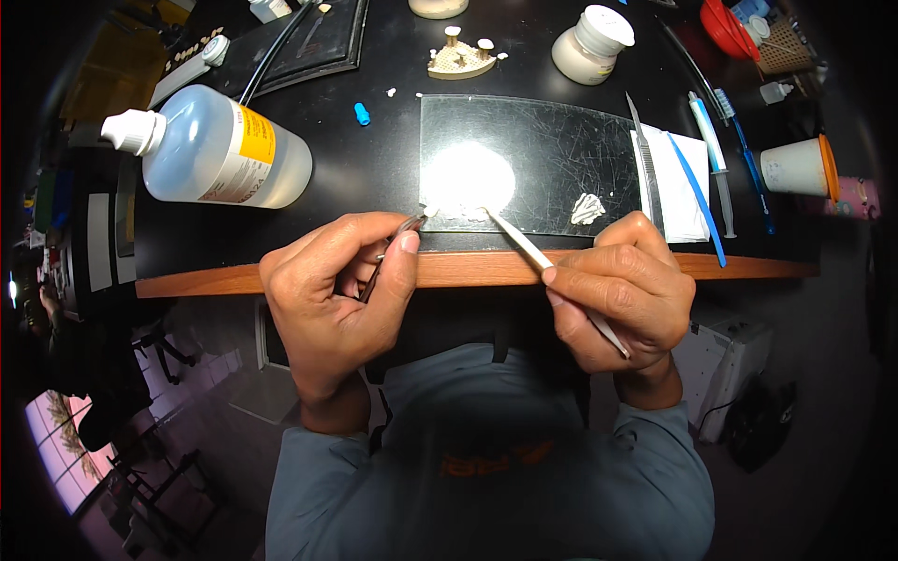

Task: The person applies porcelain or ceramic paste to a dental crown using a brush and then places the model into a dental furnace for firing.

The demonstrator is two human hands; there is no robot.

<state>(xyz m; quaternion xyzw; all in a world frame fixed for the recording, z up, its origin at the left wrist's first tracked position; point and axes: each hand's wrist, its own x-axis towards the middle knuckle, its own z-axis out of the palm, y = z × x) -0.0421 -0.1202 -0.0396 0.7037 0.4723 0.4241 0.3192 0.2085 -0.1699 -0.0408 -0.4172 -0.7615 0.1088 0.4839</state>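
Note:
My left hand (337, 299) is closed round dark metal tweezers (378, 266), whose tips hold or touch a small pale bit at the near left corner of a scratched glass slab (524, 140). My right hand (617, 299) pinches a slim white spatula (520, 241), its tip on the slab among whitish smears. A bright glare covers that part of the slab, so the small details are hard to make out. A heap of white paste (587, 208) lies on the slab's right part, beside a metal blade-like tool (641, 140) and a white pad (690, 187).
A large bottle (201, 145) stands left, near a blue cap (363, 114). A model (460, 59) and white jar (591, 47) stand behind the slab. A syringe (708, 140), blue brushes (744, 150) and cup (790, 166) are right. A partly visible person (42, 313) is far left.

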